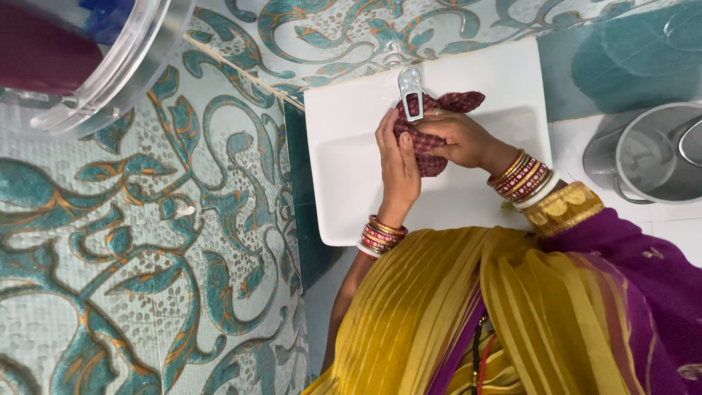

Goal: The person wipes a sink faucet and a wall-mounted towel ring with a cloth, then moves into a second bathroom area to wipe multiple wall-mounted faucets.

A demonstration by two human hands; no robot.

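Observation:
A dark red checked cloth (pixel 431 157) is bunched between both my hands over a white washbasin (pixel 344 183). My left hand (pixel 398 164) presses against the cloth from the left, fingers pointing up toward the chrome tap (pixel 412 91). My right hand (pixel 457 139) grips the cloth from the right, just below the tap's spout. A loose end of the cloth (pixel 461 101) sticks out to the right of the tap. Both wrists carry red and gold bangles. A yellow pleated drape and a purple sleeve cover the lower part of the view.
A steel bucket (pixel 651 153) stands on a white ledge right of the basin. A clear plastic container (pixel 110 66) hangs at the top left. Patterned teal and white tiles (pixel 146 241) cover the wall around the basin.

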